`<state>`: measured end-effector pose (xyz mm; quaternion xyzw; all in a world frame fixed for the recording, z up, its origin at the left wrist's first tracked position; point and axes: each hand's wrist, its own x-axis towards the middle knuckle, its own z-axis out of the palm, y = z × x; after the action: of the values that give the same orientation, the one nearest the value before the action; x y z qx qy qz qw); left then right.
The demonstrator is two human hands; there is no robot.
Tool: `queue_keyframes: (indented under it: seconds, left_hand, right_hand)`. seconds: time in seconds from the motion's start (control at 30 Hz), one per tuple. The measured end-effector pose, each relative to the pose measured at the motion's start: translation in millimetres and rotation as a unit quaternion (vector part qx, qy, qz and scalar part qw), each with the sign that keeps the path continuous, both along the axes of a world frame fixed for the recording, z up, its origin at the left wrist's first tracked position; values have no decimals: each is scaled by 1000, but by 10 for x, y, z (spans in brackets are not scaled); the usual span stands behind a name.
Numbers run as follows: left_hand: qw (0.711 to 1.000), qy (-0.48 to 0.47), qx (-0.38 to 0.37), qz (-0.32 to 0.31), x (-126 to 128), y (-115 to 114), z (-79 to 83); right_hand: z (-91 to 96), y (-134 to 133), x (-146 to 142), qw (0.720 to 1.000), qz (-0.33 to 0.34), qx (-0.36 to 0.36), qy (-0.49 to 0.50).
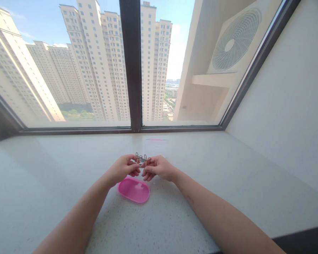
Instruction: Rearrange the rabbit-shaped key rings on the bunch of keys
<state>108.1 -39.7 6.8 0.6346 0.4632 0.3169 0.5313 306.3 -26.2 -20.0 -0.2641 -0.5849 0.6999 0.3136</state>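
My left hand (124, 168) and my right hand (157, 168) meet above a pale stone sill (69, 183), fingers pinched. Between them they grip small looped metal clips (142, 158), brownish and shiny, too small to name for certain. Just below the hands a pink oval dish (134, 189) lies flat on the sill. Behind the hands lies a clear plastic bag with a pink strip (155, 141) at its top edge.
A large window with a dark centre post (132, 63) rises at the back of the sill, with tall buildings beyond. A white wall (288, 106) closes the right side. The sill's dark front edge (302, 240) shows at the lower right.
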Motion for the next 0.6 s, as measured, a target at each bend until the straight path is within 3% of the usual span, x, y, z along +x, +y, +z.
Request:
queue_keyframes:
  seconds: [0.6]
  left_hand:
    - [1000, -12, -22, -1, 32, -42, 81]
  right_hand:
    - [31, -3, 12, 1000, -13, 23, 5]
